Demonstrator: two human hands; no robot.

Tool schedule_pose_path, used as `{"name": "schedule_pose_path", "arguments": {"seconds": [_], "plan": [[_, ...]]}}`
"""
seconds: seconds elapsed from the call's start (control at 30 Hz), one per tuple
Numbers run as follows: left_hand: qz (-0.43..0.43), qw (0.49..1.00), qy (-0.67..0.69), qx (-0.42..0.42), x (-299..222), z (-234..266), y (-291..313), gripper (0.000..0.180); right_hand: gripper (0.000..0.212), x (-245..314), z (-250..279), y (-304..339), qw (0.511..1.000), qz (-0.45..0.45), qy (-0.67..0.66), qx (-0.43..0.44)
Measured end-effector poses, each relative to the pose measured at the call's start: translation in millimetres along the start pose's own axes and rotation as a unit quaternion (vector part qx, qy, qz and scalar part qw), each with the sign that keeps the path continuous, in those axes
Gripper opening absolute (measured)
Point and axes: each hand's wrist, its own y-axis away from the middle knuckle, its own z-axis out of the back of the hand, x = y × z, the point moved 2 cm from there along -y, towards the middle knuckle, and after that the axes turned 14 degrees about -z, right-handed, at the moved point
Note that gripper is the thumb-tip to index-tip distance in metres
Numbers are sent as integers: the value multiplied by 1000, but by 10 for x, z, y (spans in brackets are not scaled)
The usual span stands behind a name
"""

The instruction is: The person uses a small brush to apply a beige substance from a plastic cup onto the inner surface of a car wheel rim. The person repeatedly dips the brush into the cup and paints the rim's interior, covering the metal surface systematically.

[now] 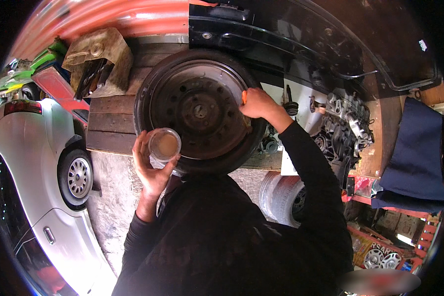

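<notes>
A steel wheel (200, 111) with a black tyre (145, 106) around it lies flat on a wooden bench in front of me. My left hand (153, 170) grips a clear plastic cup (165, 144) over the tyre's near left side, with cloudy tan liquid in it. At the rim's right side, my right hand (261, 104) is closed around an orange-handled brush (244, 97). Most of the brush is hidden by the fingers; a brownish end shows below them, close to the rim's inner wall.
The bench (111, 123) also bears a cut-open jug (114, 54) of dark tools at left. An engine part (343, 123) sits to the right. A silver car (49, 163) stands left; tyres (283, 197) lie below the bench. Dark blue cloth (414, 148) hangs far right.
</notes>
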Motion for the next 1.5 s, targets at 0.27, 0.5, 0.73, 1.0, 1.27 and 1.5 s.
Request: {"name": "schedule_pose_path", "arguments": {"seconds": [0.27, 0.5, 0.73, 1.0, 1.27, 1.5], "plan": [[12, 1000, -5, -6, -29, 52, 1, 96, 28, 52, -127, 340, 997, 71, -11, -41], [6, 1000, -21, -14, -19, 91, 13, 96, 24, 271, -26, 449, 992, 95, -84, 16], [3, 1000, -13, -10, -12, 94, 19, 95, 19, 462, -401, 764, 982, 184, 6, 33], [-1, 999, -10, -34, -56, 109, -13, 97, 23, 367, -319, 436, 973, 97, -125, 166], [6, 999, -9, -37, -50, 103, 23, 95, 19, -64, 101, 206, 986, 153, -19, -63], [12, 998, -32, -49, -45, 149, 44, 96, 14, 368, -472, 645, 958, 246, -63, 133]]}}
